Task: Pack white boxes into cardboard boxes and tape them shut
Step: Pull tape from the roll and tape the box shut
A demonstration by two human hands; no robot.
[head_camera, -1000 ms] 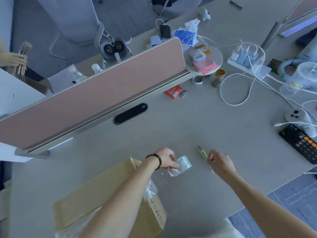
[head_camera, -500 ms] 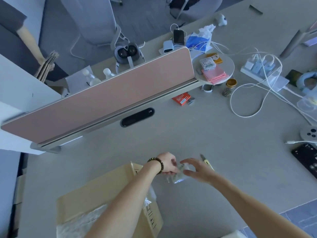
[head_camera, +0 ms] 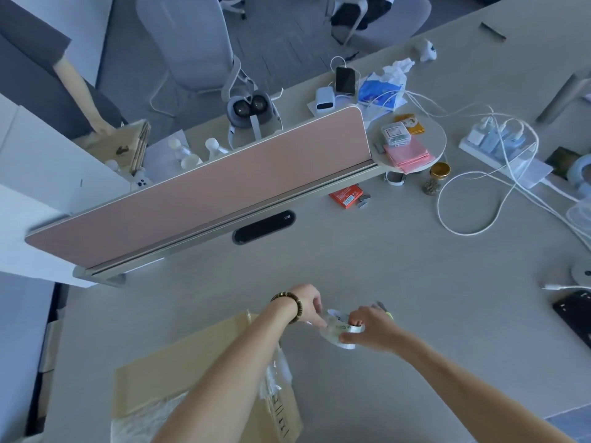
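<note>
Gripping the tape roll from the right, my right hand has its fingers curled over the roll's top and its thumb under the near edge. My left hand, with a bead bracelet on the wrist, pinches what looks like the loose end of the clear tape at the roll's left side. The roll sits just above the counter, near the middle of its near part. Down at the near left, under my left forearm, stands the open carton, with crinkled plastic wrap inside. A small cutter with a yellow-green grip peeks out just beyond my right hand; I cannot tell whether they touch. Farther off, a pink divider crosses the counter, and white cables sprawl at the far right.
</note>
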